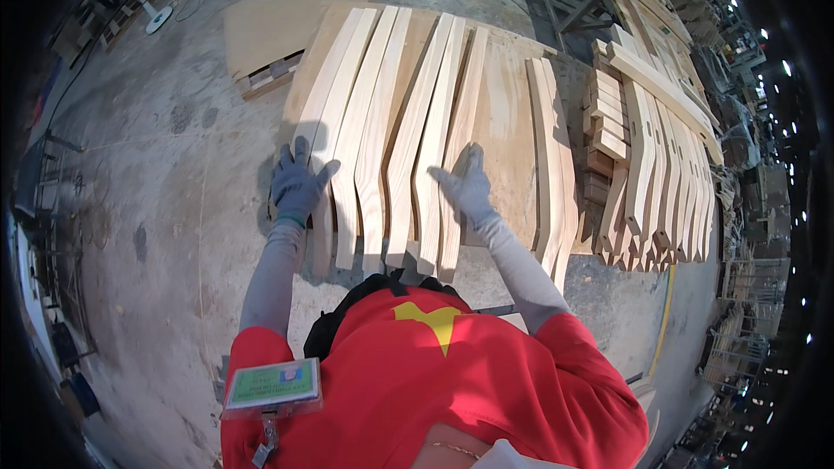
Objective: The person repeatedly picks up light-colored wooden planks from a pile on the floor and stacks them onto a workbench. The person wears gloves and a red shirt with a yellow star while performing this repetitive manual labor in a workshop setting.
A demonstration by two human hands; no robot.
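Several long, bent pale wooden chair-leg-like pieces lie side by side on a plywood board. My left hand, in a grey glove, rests at the outer side of the leftmost piece with its fingers spread. At the right side of this group my right hand, in a pale glove, has its thumb and fingers apart against the rightmost piece. Neither hand is wrapped around a piece. Farther right on the same board, two more bent pieces lie close together, apart from the group.
To the right stands a stack of similar bent wooden pieces with short blocks beside it. A flat brown sheet on a pallet lies beyond the board. A white fan stands far left on the concrete floor.
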